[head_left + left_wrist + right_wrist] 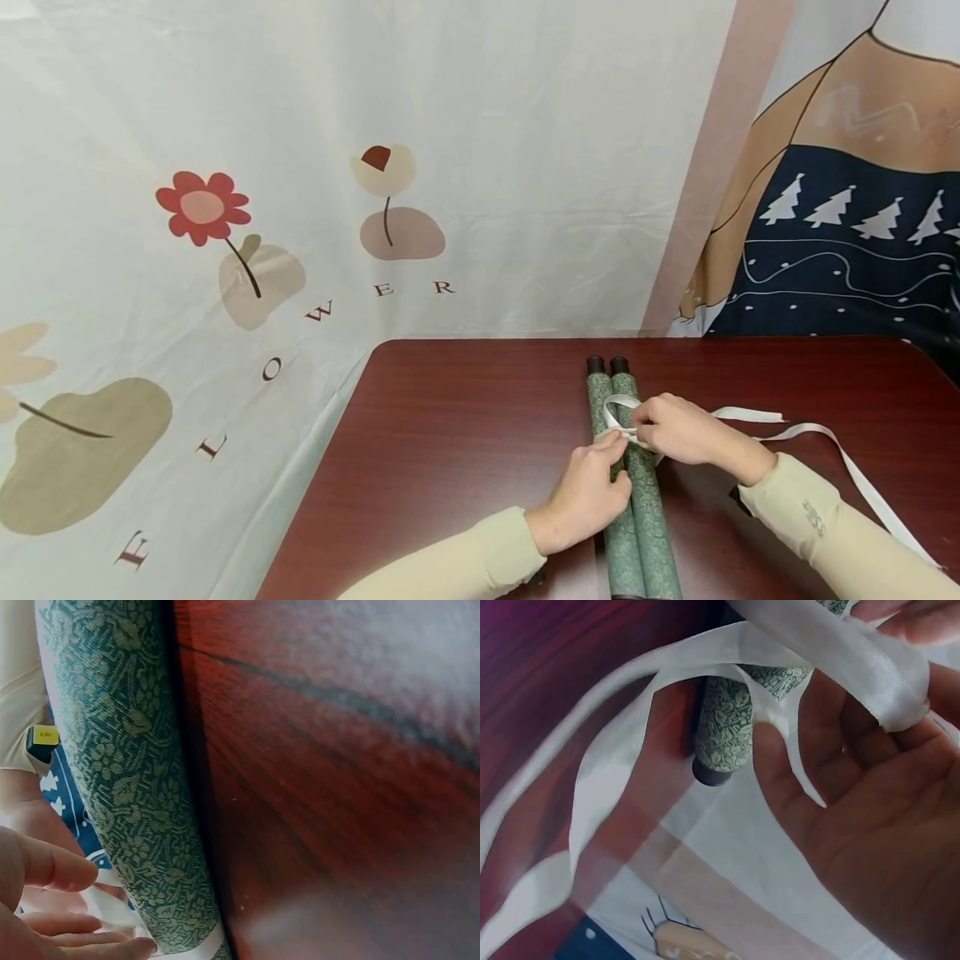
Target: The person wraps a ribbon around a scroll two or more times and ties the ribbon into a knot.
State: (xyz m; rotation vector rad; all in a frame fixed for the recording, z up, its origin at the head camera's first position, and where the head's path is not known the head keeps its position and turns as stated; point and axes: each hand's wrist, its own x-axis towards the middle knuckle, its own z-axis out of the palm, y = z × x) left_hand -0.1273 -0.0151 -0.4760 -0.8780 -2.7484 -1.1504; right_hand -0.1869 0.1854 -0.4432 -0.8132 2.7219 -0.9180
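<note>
A hanging scroll (651, 521), rolled from both ends into two parallel green brocade rolls with black end knobs, lies lengthwise on the table. White ribbon (851, 467) crosses around its middle and stands up there in a small loop. My right hand (682, 429) pinches the ribbon over the right roll; in the right wrist view a band of ribbon (877, 679) runs across its curled fingers. With fingers stretched out, my left hand (588, 496) touches the ribbon at the crossing, its palm side over the left roll. In the left wrist view its thumb (64, 866) stands apart from the fingers.
Two loose ribbon tails trail to the right over the dark red table (450, 442), one passing beside my right sleeve (817, 508). Behind the table's far edge hangs a pale cloth (525, 167) printed with flowers, letters and a figure.
</note>
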